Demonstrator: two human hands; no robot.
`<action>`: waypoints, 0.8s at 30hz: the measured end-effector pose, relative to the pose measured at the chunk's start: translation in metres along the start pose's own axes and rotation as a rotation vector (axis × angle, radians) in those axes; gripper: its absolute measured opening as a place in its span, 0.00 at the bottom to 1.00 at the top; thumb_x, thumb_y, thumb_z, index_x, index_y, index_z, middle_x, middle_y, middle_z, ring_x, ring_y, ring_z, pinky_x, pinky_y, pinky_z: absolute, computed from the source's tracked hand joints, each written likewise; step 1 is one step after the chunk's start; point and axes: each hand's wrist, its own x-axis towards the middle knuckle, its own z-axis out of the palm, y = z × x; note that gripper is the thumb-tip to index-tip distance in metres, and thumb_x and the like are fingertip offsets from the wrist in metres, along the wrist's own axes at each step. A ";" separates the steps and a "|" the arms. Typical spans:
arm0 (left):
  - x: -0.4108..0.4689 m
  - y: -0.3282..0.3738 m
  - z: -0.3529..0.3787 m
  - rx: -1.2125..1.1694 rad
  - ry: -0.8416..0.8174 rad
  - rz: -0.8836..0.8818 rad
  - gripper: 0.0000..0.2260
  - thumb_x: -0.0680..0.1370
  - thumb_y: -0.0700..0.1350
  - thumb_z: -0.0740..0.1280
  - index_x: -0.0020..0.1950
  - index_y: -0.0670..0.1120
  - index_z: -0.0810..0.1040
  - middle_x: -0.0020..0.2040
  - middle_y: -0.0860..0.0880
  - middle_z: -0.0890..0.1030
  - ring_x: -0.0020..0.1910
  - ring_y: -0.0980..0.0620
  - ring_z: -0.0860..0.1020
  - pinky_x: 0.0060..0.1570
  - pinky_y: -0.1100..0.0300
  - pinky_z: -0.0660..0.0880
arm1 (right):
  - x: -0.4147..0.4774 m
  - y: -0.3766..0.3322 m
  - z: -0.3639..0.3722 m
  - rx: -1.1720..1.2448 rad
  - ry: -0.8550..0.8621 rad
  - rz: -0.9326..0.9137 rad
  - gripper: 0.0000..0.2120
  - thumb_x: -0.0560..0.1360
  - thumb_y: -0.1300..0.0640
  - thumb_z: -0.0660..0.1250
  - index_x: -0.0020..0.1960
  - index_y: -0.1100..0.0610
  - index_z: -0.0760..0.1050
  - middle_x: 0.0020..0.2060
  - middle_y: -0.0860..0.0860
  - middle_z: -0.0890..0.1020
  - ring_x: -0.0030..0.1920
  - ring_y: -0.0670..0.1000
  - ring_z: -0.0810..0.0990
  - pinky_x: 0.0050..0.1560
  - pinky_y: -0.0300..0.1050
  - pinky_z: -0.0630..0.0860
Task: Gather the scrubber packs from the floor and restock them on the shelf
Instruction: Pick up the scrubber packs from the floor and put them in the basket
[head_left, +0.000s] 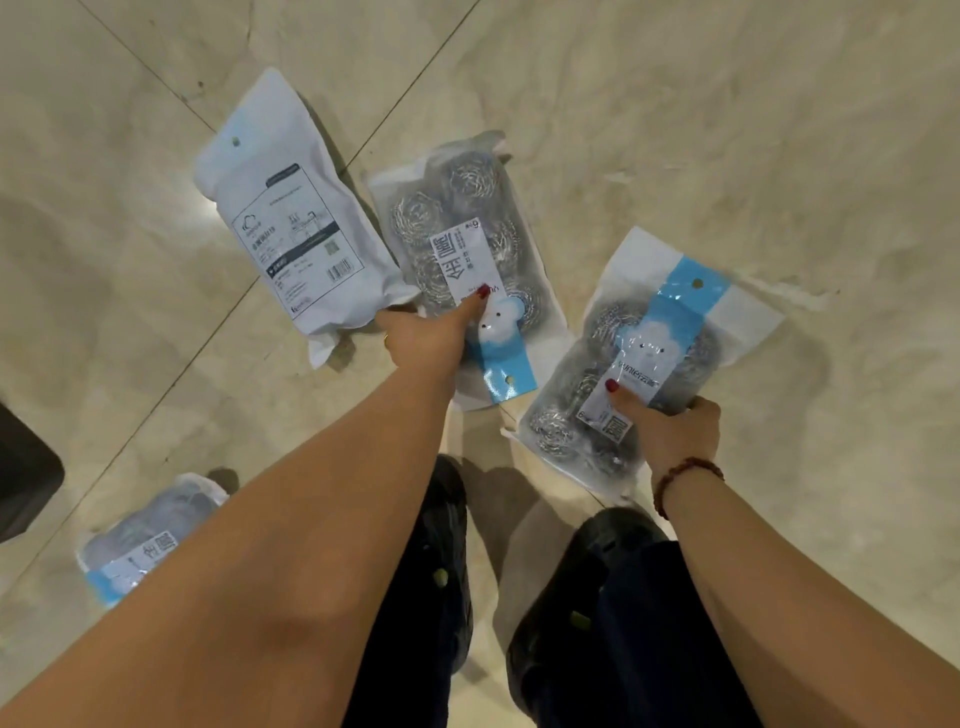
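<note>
I stand over a floor (701, 130) of large beige tiles veined like marble, their polish throwing back one small white glare (210, 208) at left. Thin dark joints cut the floor on the diagonal: one joint (415, 74) falls from the top edge toward the left edge, a second joint (156, 73) slants down from the top left corner. A dark, round-cornered object (23, 478), too cropped to identify, sits at the left edge.
</note>
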 end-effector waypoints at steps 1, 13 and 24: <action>0.003 0.000 0.001 -0.007 -0.024 0.000 0.45 0.52 0.61 0.83 0.62 0.42 0.74 0.56 0.51 0.81 0.54 0.50 0.80 0.55 0.51 0.79 | 0.000 -0.001 0.000 0.001 -0.023 0.011 0.42 0.53 0.41 0.82 0.60 0.61 0.74 0.53 0.53 0.82 0.50 0.53 0.82 0.51 0.47 0.81; -0.048 0.035 -0.032 -0.078 -0.266 -0.032 0.07 0.72 0.41 0.75 0.45 0.46 0.79 0.43 0.48 0.84 0.43 0.47 0.83 0.48 0.51 0.81 | -0.059 -0.045 -0.031 0.192 -0.152 -0.107 0.18 0.66 0.60 0.79 0.54 0.57 0.80 0.47 0.53 0.85 0.39 0.48 0.83 0.35 0.40 0.78; -0.210 0.149 -0.191 -0.115 -0.280 0.081 0.27 0.73 0.47 0.75 0.67 0.50 0.66 0.58 0.47 0.81 0.52 0.45 0.83 0.53 0.45 0.80 | -0.254 -0.173 -0.143 0.227 -0.361 -0.304 0.23 0.74 0.65 0.71 0.65 0.61 0.67 0.57 0.54 0.80 0.52 0.49 0.83 0.40 0.38 0.81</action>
